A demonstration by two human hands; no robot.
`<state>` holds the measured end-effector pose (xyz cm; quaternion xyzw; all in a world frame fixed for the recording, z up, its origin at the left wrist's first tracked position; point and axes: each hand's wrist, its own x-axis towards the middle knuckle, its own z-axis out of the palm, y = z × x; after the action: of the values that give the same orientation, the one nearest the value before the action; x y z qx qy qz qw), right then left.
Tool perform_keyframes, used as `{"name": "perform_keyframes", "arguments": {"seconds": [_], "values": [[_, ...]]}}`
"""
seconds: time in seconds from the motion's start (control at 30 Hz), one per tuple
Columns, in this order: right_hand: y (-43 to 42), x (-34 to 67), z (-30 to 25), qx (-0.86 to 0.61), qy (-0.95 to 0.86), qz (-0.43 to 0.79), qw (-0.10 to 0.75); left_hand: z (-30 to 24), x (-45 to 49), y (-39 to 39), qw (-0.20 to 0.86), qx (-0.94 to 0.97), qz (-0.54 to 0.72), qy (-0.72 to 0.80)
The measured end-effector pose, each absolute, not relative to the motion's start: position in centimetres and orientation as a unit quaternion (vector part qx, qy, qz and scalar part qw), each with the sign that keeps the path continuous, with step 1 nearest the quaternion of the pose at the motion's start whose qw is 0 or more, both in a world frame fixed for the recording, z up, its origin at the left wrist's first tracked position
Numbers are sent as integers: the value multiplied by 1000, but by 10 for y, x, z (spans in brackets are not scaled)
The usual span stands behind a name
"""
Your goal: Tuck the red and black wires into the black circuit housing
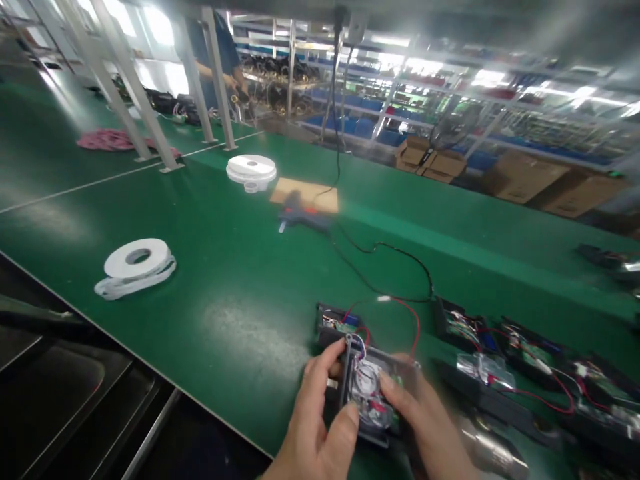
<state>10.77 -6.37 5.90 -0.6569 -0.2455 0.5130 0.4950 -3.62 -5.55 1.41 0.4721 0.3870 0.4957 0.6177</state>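
Between my hands is a dark plastic housing (367, 437) with wires and a round white part (367, 378) inside. My left hand (323, 413) grips its left side, thumb over the near edge. On the right side, my right hand (425, 413) holds it too, thumb pressing near the round part; that hand is partly blurred. Just beyond lies another open dark housing (333, 320) with a circuit board, and red wires (417, 327) run up from this spot. To the right rest several more open housings (533, 350) with boards and wires.
A roll of white tape (137, 259) lies to the left, with more white rolls (251, 168) farther back. A glue gun (306, 217) with a black cord rests by a tan board (325, 195). Metal posts (135, 93) rise from the green table (225, 267). A person (220, 67) stands beyond.
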Motion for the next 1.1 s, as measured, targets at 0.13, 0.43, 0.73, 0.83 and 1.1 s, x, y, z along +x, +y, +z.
{"name": "perform_keyframes", "arguments": {"seconds": [0.13,0.43,0.73,0.83,1.1], "values": [[-63,108,60,-649,-240,528,492,14,-35,-56,637,446,493,390],[-64,107,63,-648,-243,522,498,9,-30,-59,627,436,515,389],[-67,106,61,-619,-296,522,506,36,-41,-44,644,478,443,400],[-66,110,57,-625,-335,514,482,38,-38,-45,652,473,433,404],[-58,115,48,-591,-403,488,501,36,-33,-51,589,480,473,445]]}}
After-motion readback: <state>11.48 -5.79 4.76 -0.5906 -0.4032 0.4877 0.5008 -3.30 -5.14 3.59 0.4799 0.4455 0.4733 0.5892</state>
